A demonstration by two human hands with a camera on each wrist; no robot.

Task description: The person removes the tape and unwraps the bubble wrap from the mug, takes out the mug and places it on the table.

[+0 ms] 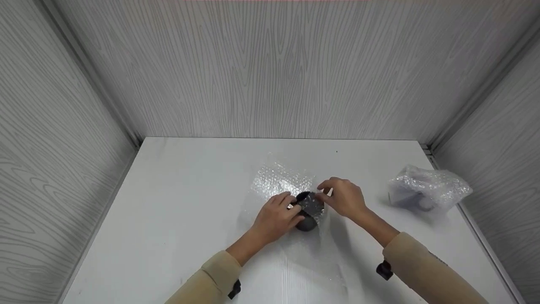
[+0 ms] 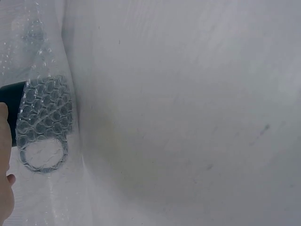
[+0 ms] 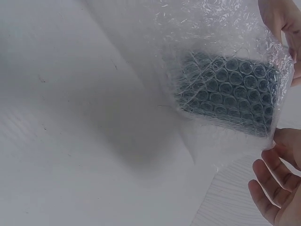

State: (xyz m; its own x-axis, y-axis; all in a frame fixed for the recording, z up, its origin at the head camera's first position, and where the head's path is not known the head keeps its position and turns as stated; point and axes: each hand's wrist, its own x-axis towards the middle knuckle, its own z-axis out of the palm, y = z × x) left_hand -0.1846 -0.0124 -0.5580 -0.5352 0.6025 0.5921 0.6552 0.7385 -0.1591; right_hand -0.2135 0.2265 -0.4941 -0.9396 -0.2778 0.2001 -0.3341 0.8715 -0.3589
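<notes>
A dark mug (image 1: 311, 206) stands near the middle of the table with bubble wrap (image 1: 274, 179) drawn round its side. Through the wrap, its ring-shaped handle (image 2: 43, 155) shows in the left wrist view. My left hand (image 1: 276, 217) grips the mug from the left, a ring on one finger. On the other side, my right hand (image 1: 344, 196) pinches an edge of the wrap near the rim, thumb against fingers. The right wrist view shows the wrapped side (image 3: 230, 92) of the mug, with the right hand's remaining fingers loosely spread below.
Toward the right edge of the white table (image 1: 181, 190) lies another bubble-wrapped bundle (image 1: 430, 190), with a handle-like loop visible inside. Loose wrap trails over the tabletop toward me. Grey wood-grain panels (image 1: 270, 76) enclose the back and both sides.
</notes>
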